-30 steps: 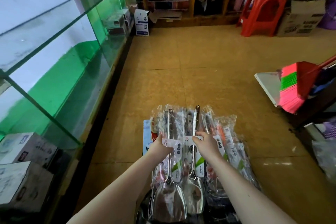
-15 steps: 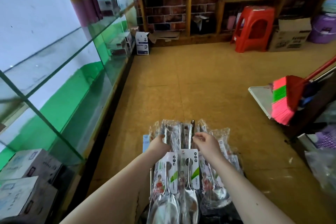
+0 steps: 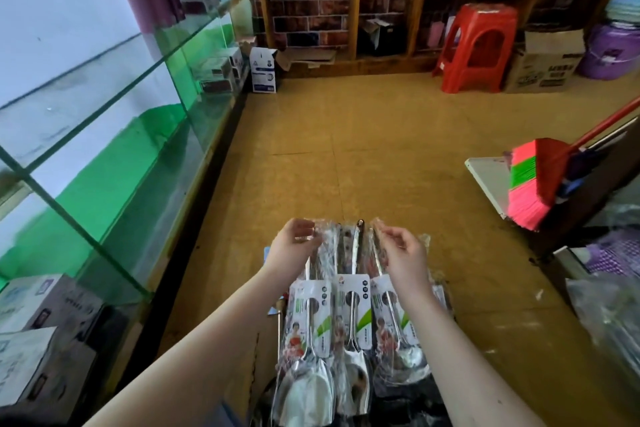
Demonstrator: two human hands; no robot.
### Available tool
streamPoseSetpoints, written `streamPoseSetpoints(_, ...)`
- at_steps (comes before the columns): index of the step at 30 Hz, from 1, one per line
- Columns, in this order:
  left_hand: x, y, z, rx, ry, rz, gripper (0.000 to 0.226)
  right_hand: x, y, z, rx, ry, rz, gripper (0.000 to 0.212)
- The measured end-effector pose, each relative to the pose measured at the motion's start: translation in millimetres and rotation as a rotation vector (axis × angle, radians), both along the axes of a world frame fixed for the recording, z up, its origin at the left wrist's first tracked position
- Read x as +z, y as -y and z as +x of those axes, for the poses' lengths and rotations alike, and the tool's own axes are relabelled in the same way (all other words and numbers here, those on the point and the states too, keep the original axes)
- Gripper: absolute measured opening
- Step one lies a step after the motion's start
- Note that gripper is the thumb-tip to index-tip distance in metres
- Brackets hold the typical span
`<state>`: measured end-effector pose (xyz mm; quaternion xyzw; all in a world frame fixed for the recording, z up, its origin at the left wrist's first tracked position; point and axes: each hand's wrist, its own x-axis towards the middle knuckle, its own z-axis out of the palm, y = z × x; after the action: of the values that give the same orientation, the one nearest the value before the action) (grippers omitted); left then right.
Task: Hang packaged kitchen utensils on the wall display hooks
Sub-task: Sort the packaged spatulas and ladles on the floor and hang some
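A bundle of packaged steel spatulas and ladles (image 3: 351, 319) in clear plastic sleeves with white and green cards lies in front of me, low in the head view, handles pointing away. My left hand (image 3: 294, 246) pinches the top of the leftmost plastic sleeve. My right hand (image 3: 403, 253) pinches the top of a sleeve on the right side of the bundle. The bare handle tip of the middle spatula (image 3: 360, 224) shows between my hands. No wall hooks are in view.
A glass display case (image 3: 114, 135) with boxes runs along the left. A red plastic stool (image 3: 479, 45), cardboard boxes (image 3: 543, 62) and wooden shelves (image 3: 346, 3) stand at the back. A pink and green broom (image 3: 533, 184) leans at the right over a white panel.
My hands have slid from the cards up to the top ends of the plastic sleeves. The view has tilted up, so more of the back shelves shows.
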<state>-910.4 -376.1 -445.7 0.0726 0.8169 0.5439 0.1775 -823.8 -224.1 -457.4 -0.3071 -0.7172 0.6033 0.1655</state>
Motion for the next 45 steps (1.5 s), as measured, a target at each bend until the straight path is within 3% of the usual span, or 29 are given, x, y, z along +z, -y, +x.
streamPoseSetpoints(6,-56.1,0.3,-3.9,0.020,0.083,-0.140,0.055,-54.3,-3.4,-9.7,-0.049,0.093,0.066,0.009)
streamPoseSetpoints(13,-112.4,-1.8,-27.9,0.053,0.245,-0.260,0.082,-109.1,-1.3,-28.0,-0.012,0.239,0.153,0.015)
streamPoseSetpoints(21,-130.5,-11.6,-50.8,0.115,0.260,-0.236,0.067,-126.8,-1.1,-52.3,0.077,0.470,0.230,0.043)
streamPoseSetpoints(25,-133.2,-14.0,-56.5,0.088,0.311,-0.219,0.047,-130.9,0.8,-62.9,0.071,0.562,0.293,0.043)
streamPoseSetpoints(32,-136.9,-21.8,-54.1,0.045,0.332,-0.237,0.039,-140.4,4.4,-86.8,0.097,0.733,0.389,0.050)
streamPoseSetpoints(39,-128.1,-23.9,-53.0,-0.006,0.314,-0.217,0.035,-148.8,2.3,-88.6,0.070,0.710,0.386,0.041)
streamPoseSetpoints(45,-121.0,-23.8,-48.6,-0.024,0.313,-0.168,0.016,-138.9,2.2,-80.0,0.082,0.681,0.455,0.027)
